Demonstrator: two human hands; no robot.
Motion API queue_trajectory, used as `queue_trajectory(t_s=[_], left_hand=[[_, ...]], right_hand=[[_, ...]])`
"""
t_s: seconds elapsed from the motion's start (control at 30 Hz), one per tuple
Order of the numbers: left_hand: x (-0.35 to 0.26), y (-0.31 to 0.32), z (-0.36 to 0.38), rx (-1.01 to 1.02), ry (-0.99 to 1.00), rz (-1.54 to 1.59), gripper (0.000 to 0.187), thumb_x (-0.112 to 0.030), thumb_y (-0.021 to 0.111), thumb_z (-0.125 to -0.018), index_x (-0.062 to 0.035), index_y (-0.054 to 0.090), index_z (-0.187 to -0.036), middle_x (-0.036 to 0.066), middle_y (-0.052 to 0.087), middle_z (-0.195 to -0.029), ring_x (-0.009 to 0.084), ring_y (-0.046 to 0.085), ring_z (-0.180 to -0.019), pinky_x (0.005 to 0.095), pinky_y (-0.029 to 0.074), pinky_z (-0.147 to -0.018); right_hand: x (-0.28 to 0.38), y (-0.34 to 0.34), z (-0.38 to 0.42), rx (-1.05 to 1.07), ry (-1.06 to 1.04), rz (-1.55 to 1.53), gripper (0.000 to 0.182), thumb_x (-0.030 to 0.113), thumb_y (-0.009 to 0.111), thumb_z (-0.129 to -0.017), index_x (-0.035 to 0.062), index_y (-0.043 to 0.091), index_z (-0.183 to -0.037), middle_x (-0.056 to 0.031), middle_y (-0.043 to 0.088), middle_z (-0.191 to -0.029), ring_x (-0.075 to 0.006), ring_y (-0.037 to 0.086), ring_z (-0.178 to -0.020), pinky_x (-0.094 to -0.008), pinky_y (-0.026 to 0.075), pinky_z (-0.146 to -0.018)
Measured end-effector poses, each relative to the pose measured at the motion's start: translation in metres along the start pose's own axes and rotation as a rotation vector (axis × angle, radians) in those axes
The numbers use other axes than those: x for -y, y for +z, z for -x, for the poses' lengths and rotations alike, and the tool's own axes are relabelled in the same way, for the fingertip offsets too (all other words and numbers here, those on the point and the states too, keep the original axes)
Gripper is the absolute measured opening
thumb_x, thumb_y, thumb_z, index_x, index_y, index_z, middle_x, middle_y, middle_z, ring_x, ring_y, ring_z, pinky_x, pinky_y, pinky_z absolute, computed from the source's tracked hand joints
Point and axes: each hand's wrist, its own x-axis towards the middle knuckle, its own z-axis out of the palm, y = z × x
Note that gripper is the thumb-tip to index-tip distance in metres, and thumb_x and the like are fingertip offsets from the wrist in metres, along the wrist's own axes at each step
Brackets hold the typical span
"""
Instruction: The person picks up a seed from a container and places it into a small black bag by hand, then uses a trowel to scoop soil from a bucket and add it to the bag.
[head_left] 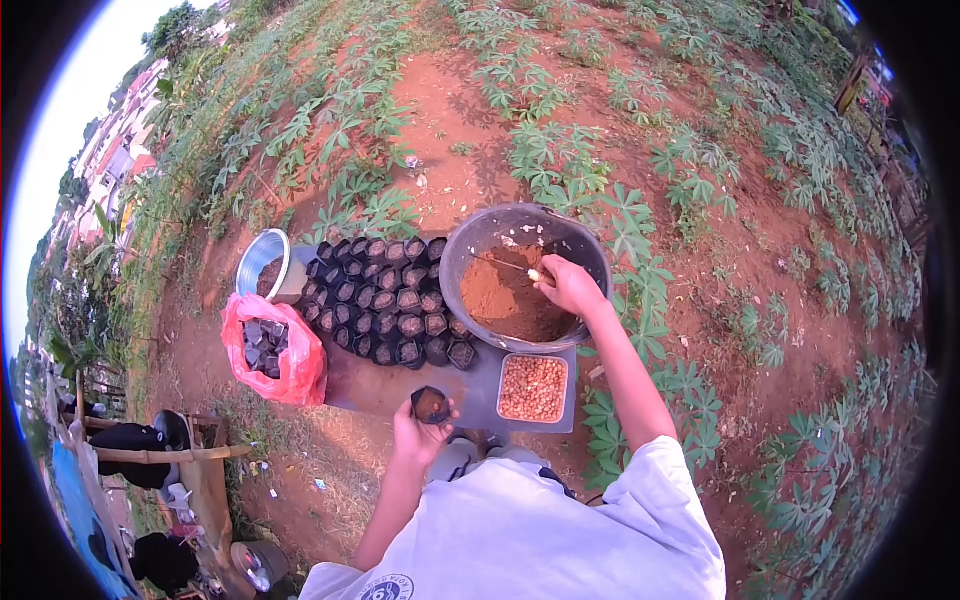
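My left hand is closed around a small black seedling bag with brown soil showing at its top, held near the table's front edge. Inside the rim of a large dark tub, my right hand grips a thin-shafted tool with a pale handle end. The tool's far tip is hard to make out. Loose reddish-brown soil lies in the tub below it. Several rows of filled black seedling bags stand upright to the left of the tub.
A square tub of light-brown seeds or nuts sits at the table's front right. At the left are a pink plastic bag with dark pieces and a silvery bucket. Leafy plants grow close on the right.
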Motion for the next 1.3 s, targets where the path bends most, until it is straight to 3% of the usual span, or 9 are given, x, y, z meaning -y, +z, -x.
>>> queue_trajectory(t_s=[0.2, 0.27, 0.47, 0.67, 0.8, 0.87, 1.0, 1.23, 1.3], left_hand=[[-0.002, 0.009, -0.01, -0.002, -0.028, -0.013, 0.041, -0.036, 0.032, -0.093, -0.0037, 0.058, -0.098, 0.016, 0.064, -0.092, 0.0284, 0.063, -0.077, 0.0318, 0.05, -0.056], [-0.002, 0.012, -0.015, 0.032, -0.041, -0.021, 0.043, -0.036, 0.028, -0.094, -0.0052, 0.057, -0.1, 0.014, 0.064, -0.092, 0.0284, 0.063, -0.078, 0.0325, 0.049, -0.057], [-0.001, 0.008, -0.015, 0.07, -0.039, -0.025, 0.047, -0.038, 0.022, -0.095, -0.0068, 0.056, -0.103, 0.013, 0.063, -0.094, 0.0273, 0.061, -0.081, 0.0326, 0.047, -0.059], [-0.005, 0.002, -0.014, 0.05, -0.024, 0.002, 0.047, -0.039, 0.021, -0.095, -0.0076, 0.055, -0.104, 0.013, 0.063, -0.094, 0.0269, 0.061, -0.08, 0.0325, 0.047, -0.06], [-0.007, 0.004, -0.007, 0.041, -0.001, 0.042, 0.042, -0.037, 0.031, -0.093, -0.0046, 0.057, -0.101, 0.015, 0.063, -0.093, 0.0275, 0.061, -0.078, 0.0313, 0.049, -0.057], [-0.009, 0.001, -0.007, 0.043, -0.013, 0.049, 0.041, -0.036, 0.032, -0.093, -0.0047, 0.058, -0.101, 0.015, 0.063, -0.093, 0.0276, 0.061, -0.077, 0.0313, 0.049, -0.057], [-0.011, -0.006, -0.004, 0.025, 0.007, 0.032, 0.039, -0.036, 0.036, -0.092, -0.0048, 0.058, -0.099, 0.015, 0.064, -0.092, 0.0278, 0.062, -0.076, 0.0315, 0.049, -0.057], [-0.009, -0.018, -0.004, 0.033, 0.013, 0.067, 0.041, -0.036, 0.035, -0.092, -0.0039, 0.058, -0.099, 0.015, 0.064, -0.091, 0.0279, 0.062, -0.077, 0.0318, 0.05, -0.057], [-0.008, -0.017, -0.004, 0.031, 0.001, 0.08, 0.041, -0.036, 0.034, -0.093, -0.0035, 0.058, -0.099, 0.015, 0.064, -0.091, 0.0277, 0.063, -0.077, 0.0316, 0.051, -0.057]], right_hand=[[0.03, -0.026, 0.022, 0.113, -0.1, 0.086, 0.026, 0.024, 0.063, -0.082, 0.0023, 0.053, -0.092, -0.0154, 0.057, -0.09, -0.0364, 0.06, -0.082, -0.0454, 0.048, -0.072], [0.032, -0.02, 0.036, 0.335, -0.127, 0.14, 0.027, 0.025, 0.063, -0.081, 0.0016, 0.053, -0.091, -0.016, 0.058, -0.089, -0.0368, 0.061, -0.082, -0.0464, 0.048, -0.071], [0.039, -0.051, 0.032, 0.155, -0.048, 0.203, 0.026, 0.018, 0.063, -0.075, 0.0013, 0.05, -0.09, -0.0164, 0.056, -0.088, -0.0361, 0.061, -0.081, -0.0456, 0.049, -0.071], [0.045, -0.038, 0.04, 0.455, -0.222, 0.424, 0.03, 0.015, 0.062, -0.073, 0.0003, 0.051, -0.096, -0.0173, 0.057, -0.093, -0.0353, 0.062, -0.078, -0.0439, 0.051, -0.07], [0.041, -0.064, 0.019, 0.115, -0.035, 0.222, 0.021, 0.02, 0.06, -0.076, 0.0012, 0.056, -0.085, -0.017, 0.06, -0.084, -0.0363, 0.061, -0.08, -0.0463, 0.048, -0.072], [0.046, -0.067, 0.02, 0.238, 0.085, 0.346, 0.023, 0.023, 0.059, -0.078, 0.0034, 0.06, -0.091, -0.0163, 0.062, -0.083, -0.0352, 0.062, -0.08, -0.0457, 0.049, -0.072], [0.021, -0.024, 0.029, 0.365, -0.203, 0.25, 0.022, 0.024, 0.06, -0.076, 0.0096, 0.065, -0.091, -0.0156, 0.064, -0.084, -0.0334, 0.063, -0.078, -0.044, 0.051, -0.072], [0.035, -0.041, 0.023, 0.432, 0.121, 0.385, 0.024, 0.022, 0.063, -0.075, 0.0067, 0.067, -0.094, -0.0151, 0.064, -0.083, -0.0341, 0.062, -0.082, -0.043, 0.05, -0.073], [0.027, -0.026, 0.032, 0.341, -0.222, 0.264, 0.027, 0.031, 0.062, -0.077, 0.0102, 0.067, -0.094, -0.0164, 0.065, -0.079, -0.0338, 0.063, -0.077, -0.0438, 0.051, -0.071]])
